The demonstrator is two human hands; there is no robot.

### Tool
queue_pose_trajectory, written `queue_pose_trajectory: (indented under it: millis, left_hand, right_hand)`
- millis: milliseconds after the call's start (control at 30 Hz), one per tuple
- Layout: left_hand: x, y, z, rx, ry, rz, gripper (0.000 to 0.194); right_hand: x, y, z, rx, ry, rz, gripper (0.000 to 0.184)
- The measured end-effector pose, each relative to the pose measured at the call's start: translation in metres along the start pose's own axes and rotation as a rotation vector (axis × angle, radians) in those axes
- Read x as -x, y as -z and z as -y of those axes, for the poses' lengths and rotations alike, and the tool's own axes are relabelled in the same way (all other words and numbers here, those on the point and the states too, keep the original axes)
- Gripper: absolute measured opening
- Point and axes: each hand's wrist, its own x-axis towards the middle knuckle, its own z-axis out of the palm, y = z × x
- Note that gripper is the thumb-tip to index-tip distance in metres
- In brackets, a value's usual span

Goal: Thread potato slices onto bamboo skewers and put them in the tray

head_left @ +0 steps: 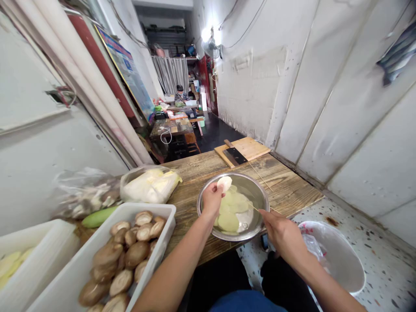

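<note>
A pale potato slice (225, 183) is pinched between the thumb and fingers of my left hand (212, 198), above the left side of a metal bowl (264, 197). My right hand (282, 229) is closed on a thin wooden skewer (253, 206) at the bowl's right rim; its tip points left over the bowl. The slice and the skewer are apart. Inside the bowl, several pale yellow potato slices (228, 222) lie in water. Another skewer (261, 175) rests on the wooden table behind the bowl.
A cleaver (235, 155) lies on a cutting board (255, 148) at the back. To the left are a tub (170, 212) of mushrooms, a second white tub (48, 247), a green vegetable (97, 217) and a filled plastic bag (151, 184). A white bin (347, 255) stands right.
</note>
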Motion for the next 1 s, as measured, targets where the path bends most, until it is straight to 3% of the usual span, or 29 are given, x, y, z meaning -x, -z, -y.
queue_pose_trajectory:
  millis: [233, 467, 667, 1000]
  left_hand:
    - [-0.003, 0.006, 0.008, -0.321, -0.225, 0.001, 0.021]
    - [0.014, 0.006, -0.013, -0.555, -0.395, 0.025, 0.018]
    - [0.024, 0.000, -0.018, -0.593, -0.400, 0.111, 0.016]
    - [0.017, 0.001, -0.011, -0.501, -0.390, 0.215, 0.017]
  right_hand:
    - [0.000, 0.001, -0.001, -0.019, 0.022, 0.004, 0.032]
    - [-0.001, -0.006, -0.004, -0.005, 0.017, 0.014, 0.032]
    - [-0.017, -0.009, 0.005, -0.045, 0.009, 0.059, 0.030]
    - [-0.032, -0.013, 0.017, -0.088, -0.040, 0.047, 0.027]
